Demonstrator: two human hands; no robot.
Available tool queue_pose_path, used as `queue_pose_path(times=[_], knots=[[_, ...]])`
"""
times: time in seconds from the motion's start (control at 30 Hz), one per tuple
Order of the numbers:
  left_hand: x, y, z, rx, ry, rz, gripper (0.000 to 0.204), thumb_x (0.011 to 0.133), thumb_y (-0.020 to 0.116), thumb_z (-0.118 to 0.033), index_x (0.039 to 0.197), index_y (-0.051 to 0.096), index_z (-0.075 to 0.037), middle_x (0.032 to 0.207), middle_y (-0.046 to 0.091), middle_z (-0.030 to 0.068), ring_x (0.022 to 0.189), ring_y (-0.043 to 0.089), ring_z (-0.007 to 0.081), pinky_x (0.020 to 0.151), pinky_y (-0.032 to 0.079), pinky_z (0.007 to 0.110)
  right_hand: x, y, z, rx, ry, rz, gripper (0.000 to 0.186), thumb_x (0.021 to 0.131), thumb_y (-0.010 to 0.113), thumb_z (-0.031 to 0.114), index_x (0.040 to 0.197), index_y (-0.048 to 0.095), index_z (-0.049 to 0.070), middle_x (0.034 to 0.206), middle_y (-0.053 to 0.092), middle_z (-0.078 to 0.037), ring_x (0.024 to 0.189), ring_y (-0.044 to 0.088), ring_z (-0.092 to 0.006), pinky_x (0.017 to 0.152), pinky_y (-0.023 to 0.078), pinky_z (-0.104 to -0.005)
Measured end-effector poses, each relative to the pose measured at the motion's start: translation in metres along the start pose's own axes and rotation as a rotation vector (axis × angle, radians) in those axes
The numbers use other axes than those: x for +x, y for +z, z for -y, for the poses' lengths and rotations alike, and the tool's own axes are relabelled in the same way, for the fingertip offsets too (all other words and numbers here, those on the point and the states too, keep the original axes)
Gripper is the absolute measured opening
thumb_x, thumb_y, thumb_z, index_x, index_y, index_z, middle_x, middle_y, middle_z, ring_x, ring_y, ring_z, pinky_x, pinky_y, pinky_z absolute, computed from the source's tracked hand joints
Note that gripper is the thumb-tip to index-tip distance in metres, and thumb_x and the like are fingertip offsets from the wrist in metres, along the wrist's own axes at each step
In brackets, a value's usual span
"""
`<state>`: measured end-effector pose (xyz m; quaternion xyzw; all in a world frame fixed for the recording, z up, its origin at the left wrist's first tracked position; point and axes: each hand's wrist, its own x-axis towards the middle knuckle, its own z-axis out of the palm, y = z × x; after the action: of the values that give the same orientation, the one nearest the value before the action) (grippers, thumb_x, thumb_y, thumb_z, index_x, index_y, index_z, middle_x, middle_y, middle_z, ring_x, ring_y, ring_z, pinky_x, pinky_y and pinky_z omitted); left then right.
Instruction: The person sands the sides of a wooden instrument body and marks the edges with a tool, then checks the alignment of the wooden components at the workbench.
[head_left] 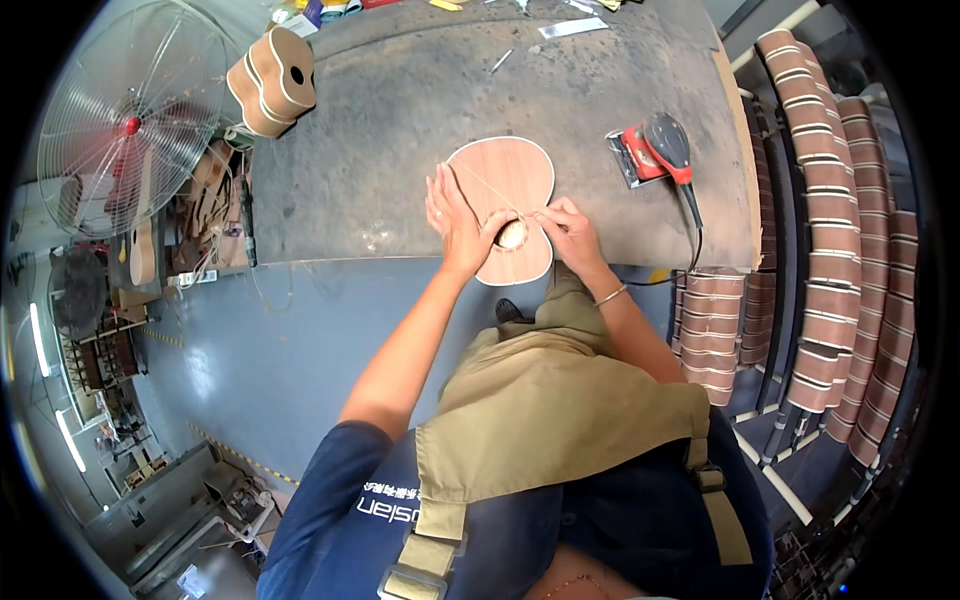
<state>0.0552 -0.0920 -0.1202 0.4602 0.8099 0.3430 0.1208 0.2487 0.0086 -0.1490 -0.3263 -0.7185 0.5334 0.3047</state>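
A small ukulele body (510, 165) of reddish wood with pale edging lies at the bench's near edge, its round sound hole facing up. My left hand (460, 222) holds its left side, fingers stretched along the rim and thumb on the top beside the sound hole. With fingertips pinched at the hole's right edge, my right hand (572, 232) grips a thin pale strip (485, 183). That strip runs slantwise over the top from the upper left toward my right fingertips. The fingertips partly hide its end.
On the dark bench (400, 120) a red and grey sander (655, 150) stands to the right, its cord hanging over the edge. Another ukulele body (275, 82) stands far left, near a large fan (132, 125). Racks of banded wooden bodies (815, 220) line the right.
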Motion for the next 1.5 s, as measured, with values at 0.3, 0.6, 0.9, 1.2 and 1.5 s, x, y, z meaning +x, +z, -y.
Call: queue_pose_path(times=[0.3, 0.6, 0.9, 1.2, 1.5], knots=[[-0.003, 0.005, 0.001, 0.026, 0.007, -0.037, 0.132, 0.079, 0.088, -0.054, 0.169, 0.008, 0.001, 0.174, 0.015, 0.027, 0.162, 0.006, 0.0483, 0.128, 0.005, 0.061, -0.021, -0.029, 0.011, -0.078, 0.073, 0.267, 0.023, 0.1, 0.073, 0.02, 0.119, 0.083, 0.014, 0.083, 0.052, -0.003, 0.08, 0.053, -0.0146, 0.076, 0.046, -0.0291], [-0.008, 0.008, 0.002, 0.035, -0.026, -0.024, 0.127, 0.082, 0.086, -0.055, 0.169, 0.011, -0.002, 0.174, 0.012, 0.0263, 0.16, 0.007, 0.0484, 0.127, 0.005, 0.062, -0.078, 0.007, 0.015, -0.048, 0.037, -0.076, 0.02, 0.1, 0.074, 0.01, 0.118, 0.082, 0.009, 0.088, 0.057, -0.003, 0.079, 0.055, -0.013, 0.071, 0.046, -0.0274], [-0.007, 0.014, 0.009, -0.002, -0.007, -0.067, 0.129, 0.08, 0.086, -0.057, 0.169, 0.011, -0.002, 0.174, 0.013, 0.0266, 0.16, 0.009, 0.0496, 0.125, 0.006, 0.064, -0.109, 0.048, 0.013, -0.108, 0.015, -0.289, 0.023, 0.097, 0.078, 0.01, 0.119, 0.082, 0.011, 0.088, 0.057, -0.007, 0.077, 0.058, -0.0182, 0.07, 0.049, -0.031], [-0.027, 0.008, 0.003, 0.146, 0.177, -0.098, 0.115, 0.08, 0.088, -0.051, 0.165, 0.028, -0.003, 0.171, 0.02, 0.0259, 0.159, 0.015, 0.0495, 0.125, 0.012, 0.063, -0.11, 0.017, 0.048, 0.093, 0.172, -0.232, 0.019, 0.099, 0.074, 0.009, 0.115, 0.082, 0.006, 0.083, 0.068, -0.005, 0.072, 0.059, -0.0118, 0.068, 0.05, -0.0282], [-0.065, -0.018, -0.01, 0.498, 0.684, 0.187, 0.093, 0.069, 0.087, -0.018, 0.154, 0.05, -0.005, 0.148, 0.054, 0.018, 0.144, 0.047, 0.0347, 0.123, 0.034, 0.054, -0.146, -0.076, 0.011, -0.524, 0.135, 0.124, 0.017, 0.099, 0.066, 0.014, 0.106, 0.078, 0.003, 0.091, 0.071, -0.022, 0.083, 0.068, -0.041, 0.074, 0.054, -0.0458]])
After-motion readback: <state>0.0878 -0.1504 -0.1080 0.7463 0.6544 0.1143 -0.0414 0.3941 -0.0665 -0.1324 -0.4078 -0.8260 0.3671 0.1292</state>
